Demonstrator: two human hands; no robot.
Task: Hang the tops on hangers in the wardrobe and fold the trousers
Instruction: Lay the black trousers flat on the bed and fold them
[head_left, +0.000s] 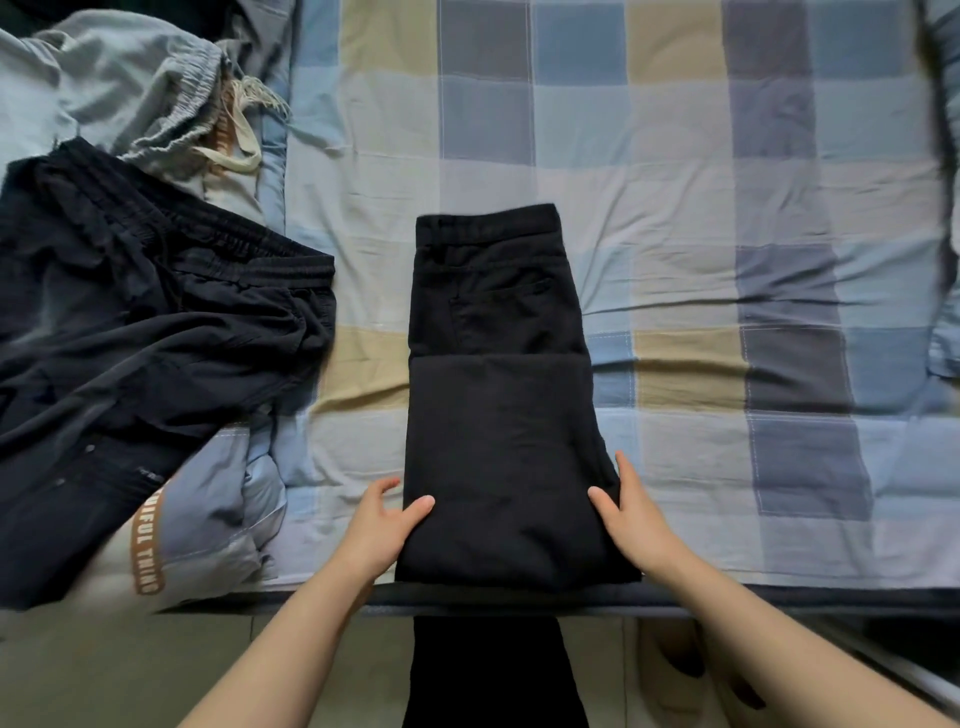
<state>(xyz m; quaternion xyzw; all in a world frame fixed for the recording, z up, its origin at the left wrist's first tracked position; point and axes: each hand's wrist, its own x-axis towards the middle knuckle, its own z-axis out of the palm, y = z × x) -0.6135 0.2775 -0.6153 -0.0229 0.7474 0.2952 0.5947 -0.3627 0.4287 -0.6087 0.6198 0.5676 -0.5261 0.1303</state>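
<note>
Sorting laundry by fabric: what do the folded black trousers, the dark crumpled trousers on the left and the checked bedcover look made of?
Folded black trousers: probably cotton twill, matte, holding crisp folds. Dark crumpled trousers: likely thin synthetic, faint sheen, fine wrinkles, elastic waistband. Checked bedcover: apparently soft woven cotton, matte, softly creased.

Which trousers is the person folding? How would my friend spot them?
Find the checked bedspread, then its near edge in the middle. The black trousers lie there flat, folded, a hand on each side. The dark trousers and grey trousers to the left are crumpled.
</note>
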